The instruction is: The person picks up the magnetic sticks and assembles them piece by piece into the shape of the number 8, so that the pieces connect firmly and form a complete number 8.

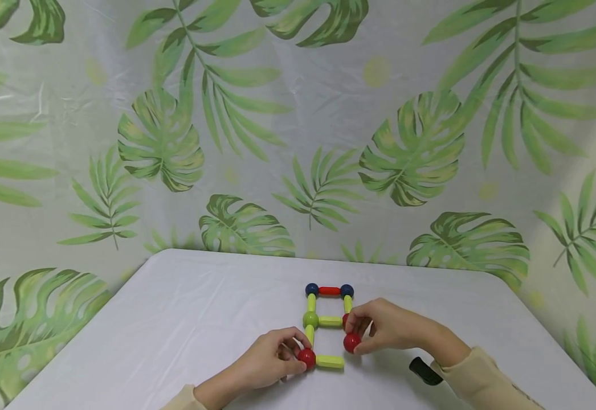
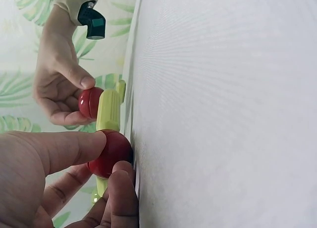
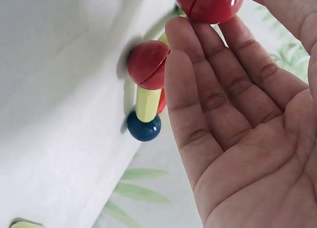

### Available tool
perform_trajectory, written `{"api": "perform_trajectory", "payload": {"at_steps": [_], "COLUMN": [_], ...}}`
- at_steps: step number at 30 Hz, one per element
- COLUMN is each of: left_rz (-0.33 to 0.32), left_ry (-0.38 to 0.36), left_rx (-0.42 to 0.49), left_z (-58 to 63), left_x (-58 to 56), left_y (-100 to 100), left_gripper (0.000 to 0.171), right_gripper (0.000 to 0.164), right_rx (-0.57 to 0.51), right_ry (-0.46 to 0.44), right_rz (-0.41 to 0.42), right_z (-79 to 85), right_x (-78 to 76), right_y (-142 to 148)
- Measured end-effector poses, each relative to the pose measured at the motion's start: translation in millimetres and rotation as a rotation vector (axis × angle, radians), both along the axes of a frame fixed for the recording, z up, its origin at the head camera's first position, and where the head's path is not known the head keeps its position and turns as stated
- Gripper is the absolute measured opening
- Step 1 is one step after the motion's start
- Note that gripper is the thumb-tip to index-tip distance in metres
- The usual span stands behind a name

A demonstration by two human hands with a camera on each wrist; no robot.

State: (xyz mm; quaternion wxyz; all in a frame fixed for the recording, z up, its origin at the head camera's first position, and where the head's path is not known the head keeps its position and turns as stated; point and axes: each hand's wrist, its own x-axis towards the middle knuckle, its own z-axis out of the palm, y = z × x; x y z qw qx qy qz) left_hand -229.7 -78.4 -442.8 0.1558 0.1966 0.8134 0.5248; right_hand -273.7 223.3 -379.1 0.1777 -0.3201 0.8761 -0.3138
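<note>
On the table lies a ladder-like figure of balls and rods. My left hand point(image 1: 267, 360) pinches the red ball point(image 1: 306, 358) at its near left corner between thumb and fingers. From that ball a yellow-green rod point(image 1: 330, 361) points right with a free end. My right hand point(image 1: 395, 324) holds another red ball point(image 1: 351, 343) with its fingertips, near that free end and apart from it. Just beyond, a third red ball point(image 3: 148, 64) joins the figure's right side, partly hidden by my fingers in the head view. A green ball point(image 1: 310, 319) joins the left side.
At the far end, two dark blue balls point(image 1: 347, 291) flank a red rod point(image 1: 329, 291). A black device point(image 1: 425, 371) sits at the right sleeve. The white table point(image 1: 200, 307) meets a leaf-patterned curtain point(image 1: 298, 125) at its back edge.
</note>
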Motion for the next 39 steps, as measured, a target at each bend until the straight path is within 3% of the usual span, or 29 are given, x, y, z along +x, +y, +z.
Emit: {"api": "perform_trajectory", "payload": {"at_steps": [20,39], "left_rz": [0.001,-0.004], "left_ry": [-0.008,-0.024], "left_rx": [0.004,0.002], "left_z": [-0.9,0.7], "left_x": [-0.3,-0.9], "left_y": [1,1], "left_gripper": [0.026,0.023], "right_gripper": [0.026,0.026], "right_rx": [0.019,-0.017], "right_ry": [-0.043,-0.059], "right_rz": [-0.013,0.012], "right_z": [-12.3,-17.2], "right_x": [13.7,16.4], "right_y": [-1,0]}}
